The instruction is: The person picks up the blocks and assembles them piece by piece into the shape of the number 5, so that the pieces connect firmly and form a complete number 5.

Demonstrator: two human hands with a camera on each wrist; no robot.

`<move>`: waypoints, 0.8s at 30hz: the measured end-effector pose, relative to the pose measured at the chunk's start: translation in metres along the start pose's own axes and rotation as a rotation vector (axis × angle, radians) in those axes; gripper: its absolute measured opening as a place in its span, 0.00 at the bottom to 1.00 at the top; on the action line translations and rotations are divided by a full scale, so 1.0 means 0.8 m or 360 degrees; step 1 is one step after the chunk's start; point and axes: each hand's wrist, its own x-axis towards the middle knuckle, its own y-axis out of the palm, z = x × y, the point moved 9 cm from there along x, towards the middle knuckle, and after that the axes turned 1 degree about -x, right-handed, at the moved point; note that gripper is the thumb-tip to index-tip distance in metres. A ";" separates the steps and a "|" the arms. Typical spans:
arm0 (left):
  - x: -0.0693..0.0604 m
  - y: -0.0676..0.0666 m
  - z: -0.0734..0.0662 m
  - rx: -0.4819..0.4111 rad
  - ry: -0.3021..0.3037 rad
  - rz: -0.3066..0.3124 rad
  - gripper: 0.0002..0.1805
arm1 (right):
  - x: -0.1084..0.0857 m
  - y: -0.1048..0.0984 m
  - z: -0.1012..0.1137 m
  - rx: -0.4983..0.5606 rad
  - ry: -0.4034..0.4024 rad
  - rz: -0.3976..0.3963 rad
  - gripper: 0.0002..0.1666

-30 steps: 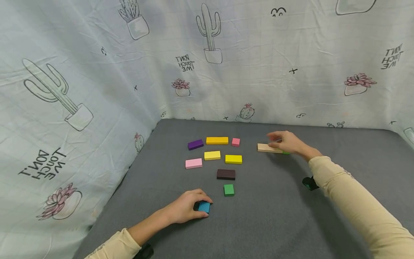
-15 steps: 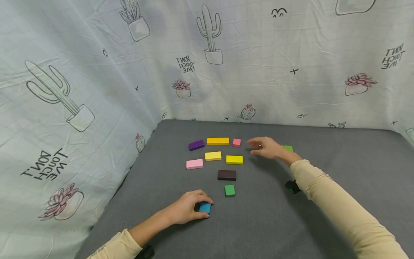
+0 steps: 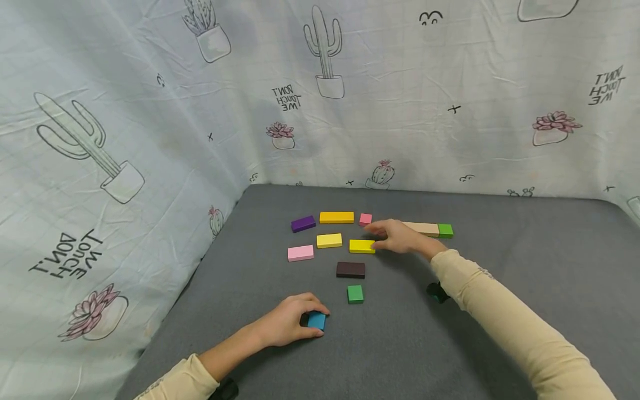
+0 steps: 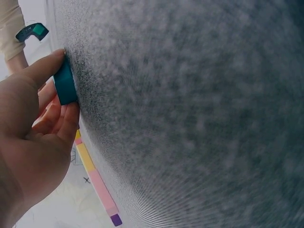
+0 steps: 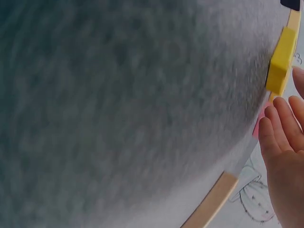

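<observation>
In the head view my left hand (image 3: 288, 321) pinches a blue block (image 3: 316, 320) between thumb and fingers on the grey table. The left wrist view shows the same teal-blue block (image 4: 65, 84) in its grip. My right hand (image 3: 398, 235) hovers by the right end of a bright yellow block (image 3: 361, 246), its thumb overlapping that end. Its fingers (image 5: 281, 124) are fairly straight in the right wrist view, with nothing held. Just beyond the fingertips sits a small coral-pink block (image 3: 365, 219). Behind the hand lie a beige block (image 3: 422, 229) and a light green block (image 3: 445, 230), end to end.
Left of the right hand lie purple (image 3: 303, 224), orange-yellow (image 3: 336, 218), pale yellow (image 3: 329, 240) and pink blocks (image 3: 300, 253). A dark brown block (image 3: 350, 270) and a green block (image 3: 355, 294) sit between the hands. A patterned curtain (image 3: 400, 111) hangs along the table's far edge.
My right hand has left the beige block and moved leftward and slightly nearer, to the yellow block. The beige and green blocks are uncovered. My left hand keeps its pinch in place.
</observation>
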 end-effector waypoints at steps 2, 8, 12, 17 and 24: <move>0.000 0.000 0.000 0.0002 0.0001 0.0001 0.18 | 0.003 0.005 0.004 -0.0032 -0.0038 0.0000 0.28; -0.001 0.000 0.000 0.0003 -0.0011 0.0011 0.18 | 0.008 0.017 0.017 -0.0133 -0.0164 -0.0005 0.26; -0.001 -0.001 0.001 0.0006 -0.0022 0.0020 0.18 | 0.008 0.020 0.026 -0.0195 -0.0221 -0.0032 0.25; -0.001 0.000 0.001 -0.0002 -0.0039 0.0031 0.18 | 0.011 0.025 0.033 -0.0282 -0.0235 -0.0015 0.23; -0.001 -0.001 0.000 -0.0007 -0.0037 0.0021 0.18 | 0.017 0.030 0.033 -0.0322 -0.0167 0.0005 0.25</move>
